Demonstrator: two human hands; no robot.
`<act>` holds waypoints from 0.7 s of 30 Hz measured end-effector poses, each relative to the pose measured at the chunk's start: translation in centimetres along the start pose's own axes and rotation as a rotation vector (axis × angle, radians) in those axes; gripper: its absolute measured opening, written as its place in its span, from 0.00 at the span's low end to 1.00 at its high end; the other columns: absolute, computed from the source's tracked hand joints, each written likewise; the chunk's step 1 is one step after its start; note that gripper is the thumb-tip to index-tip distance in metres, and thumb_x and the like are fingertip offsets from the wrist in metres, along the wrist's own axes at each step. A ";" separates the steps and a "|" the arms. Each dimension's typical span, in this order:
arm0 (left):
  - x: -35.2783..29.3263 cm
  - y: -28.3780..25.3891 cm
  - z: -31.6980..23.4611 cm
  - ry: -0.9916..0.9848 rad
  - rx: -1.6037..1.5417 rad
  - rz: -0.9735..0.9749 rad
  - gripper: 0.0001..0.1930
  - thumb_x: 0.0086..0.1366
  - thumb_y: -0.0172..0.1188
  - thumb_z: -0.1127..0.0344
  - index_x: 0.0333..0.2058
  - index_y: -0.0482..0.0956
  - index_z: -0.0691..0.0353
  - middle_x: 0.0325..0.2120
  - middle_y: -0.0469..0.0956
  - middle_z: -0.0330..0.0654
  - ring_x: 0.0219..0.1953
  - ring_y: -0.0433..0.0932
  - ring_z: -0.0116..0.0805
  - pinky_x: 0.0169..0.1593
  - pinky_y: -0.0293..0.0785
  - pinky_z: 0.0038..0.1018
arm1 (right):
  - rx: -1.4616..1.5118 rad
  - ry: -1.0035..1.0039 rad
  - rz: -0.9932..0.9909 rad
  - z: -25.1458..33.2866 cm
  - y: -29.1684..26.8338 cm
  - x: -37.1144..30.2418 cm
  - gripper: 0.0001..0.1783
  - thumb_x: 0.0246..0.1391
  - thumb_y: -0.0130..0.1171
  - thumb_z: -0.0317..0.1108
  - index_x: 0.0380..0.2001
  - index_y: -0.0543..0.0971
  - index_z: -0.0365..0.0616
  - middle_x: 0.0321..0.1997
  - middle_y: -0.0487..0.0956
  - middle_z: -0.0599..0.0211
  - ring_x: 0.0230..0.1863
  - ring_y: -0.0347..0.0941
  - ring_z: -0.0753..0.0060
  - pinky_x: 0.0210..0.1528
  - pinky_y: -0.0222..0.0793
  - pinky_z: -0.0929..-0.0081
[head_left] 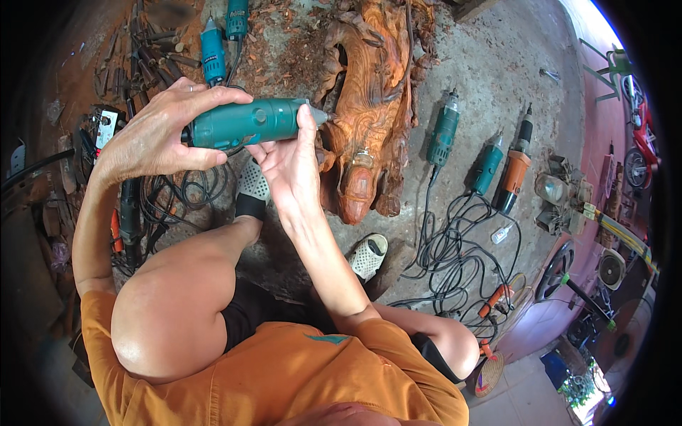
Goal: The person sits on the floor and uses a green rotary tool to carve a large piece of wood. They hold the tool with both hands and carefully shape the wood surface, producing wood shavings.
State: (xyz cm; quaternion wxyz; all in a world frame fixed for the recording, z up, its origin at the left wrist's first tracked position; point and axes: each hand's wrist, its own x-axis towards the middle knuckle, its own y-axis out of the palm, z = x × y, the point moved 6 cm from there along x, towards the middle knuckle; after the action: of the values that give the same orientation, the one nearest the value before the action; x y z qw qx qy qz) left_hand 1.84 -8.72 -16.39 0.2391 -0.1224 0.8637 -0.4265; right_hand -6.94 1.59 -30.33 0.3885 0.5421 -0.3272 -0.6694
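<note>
A teal die grinder point(245, 125) is held sideways in front of me, its grey nose pointing right toward the carving. My left hand point(153, 135) grips its rear end, with the thumb on the near side and the fingers over the far side. Palm up, my right hand point(288, 167) supports the front part from below, its thumb pressed near the nose. Just beyond the nose lies a long, reddish-brown wood carving point(369, 106) with deep relief and a rounded, glossy near end. Whether the nose touches the wood, I cannot tell.
Right of the carving lie two teal grinders point(444, 131) point(489, 167), an orange one point(515, 177), tangled black cables point(458, 248) and a small bottle point(501, 233). More teal grinders point(212, 55) and several slender tools point(145, 60) lie far left. My clog point(369, 255) is near the carving.
</note>
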 end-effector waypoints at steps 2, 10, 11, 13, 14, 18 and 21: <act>-0.2 0.1 0.0 -0.022 0.001 -0.005 0.37 0.46 0.70 0.59 0.59 0.74 0.54 0.47 0.80 0.46 0.49 0.74 0.49 0.58 0.69 0.43 | -0.006 0.003 -0.009 -0.1 -0.1 -0.1 0.29 0.66 0.52 0.60 0.53 0.70 0.46 0.54 0.77 0.61 0.57 0.75 0.65 0.60 0.70 0.58; -0.5 0.9 0.2 -0.032 -0.046 -0.012 0.39 0.42 0.69 0.60 0.59 0.75 0.58 0.48 0.80 0.48 0.49 0.75 0.50 0.59 0.68 0.43 | -0.020 -0.005 -0.024 -0.3 -0.9 -0.2 0.28 0.66 0.52 0.60 0.53 0.70 0.47 0.52 0.77 0.62 0.55 0.76 0.66 0.57 0.72 0.59; -0.6 1.0 0.2 -0.034 -0.044 -0.013 0.39 0.43 0.69 0.60 0.59 0.75 0.58 0.48 0.80 0.48 0.50 0.75 0.50 0.59 0.68 0.43 | -0.029 -0.003 -0.030 -0.3 -0.9 -0.3 0.28 0.66 0.52 0.60 0.53 0.70 0.47 0.52 0.77 0.62 0.55 0.76 0.66 0.57 0.72 0.60; -0.7 1.1 0.2 -0.037 -0.041 -0.015 0.39 0.43 0.69 0.60 0.59 0.75 0.58 0.48 0.80 0.48 0.50 0.75 0.50 0.59 0.68 0.43 | -0.046 0.001 -0.043 -0.1 -0.8 -0.5 0.28 0.66 0.52 0.60 0.53 0.70 0.47 0.52 0.77 0.63 0.55 0.76 0.67 0.56 0.73 0.61; -0.7 1.2 0.2 -0.025 -0.041 -0.018 0.39 0.43 0.69 0.60 0.59 0.75 0.58 0.48 0.80 0.49 0.49 0.75 0.50 0.59 0.68 0.43 | -0.045 -0.002 -0.046 -0.1 -0.8 -0.5 0.27 0.66 0.52 0.60 0.53 0.70 0.48 0.52 0.77 0.63 0.54 0.76 0.67 0.56 0.73 0.61; -0.8 1.3 0.1 0.015 -0.052 -0.031 0.39 0.42 0.69 0.60 0.59 0.75 0.58 0.47 0.80 0.49 0.48 0.75 0.51 0.59 0.68 0.43 | -0.070 -0.007 -0.066 -0.2 -0.9 -0.5 0.29 0.64 0.53 0.63 0.51 0.70 0.49 0.50 0.78 0.66 0.51 0.77 0.71 0.53 0.74 0.65; -0.8 1.4 -0.2 0.021 -0.054 -0.041 0.39 0.42 0.69 0.60 0.59 0.75 0.58 0.46 0.80 0.48 0.47 0.75 0.50 0.58 0.68 0.43 | -0.085 -0.009 -0.074 -0.2 -0.9 -0.5 0.30 0.63 0.53 0.64 0.50 0.70 0.49 0.50 0.78 0.67 0.49 0.77 0.72 0.52 0.75 0.67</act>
State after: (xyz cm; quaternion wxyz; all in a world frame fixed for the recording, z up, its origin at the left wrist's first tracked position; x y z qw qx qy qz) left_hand 2.45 -7.39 -17.17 0.2181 -0.1420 0.8745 -0.4092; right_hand -6.84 2.46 -30.92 0.3846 0.5338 -0.2803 -0.6990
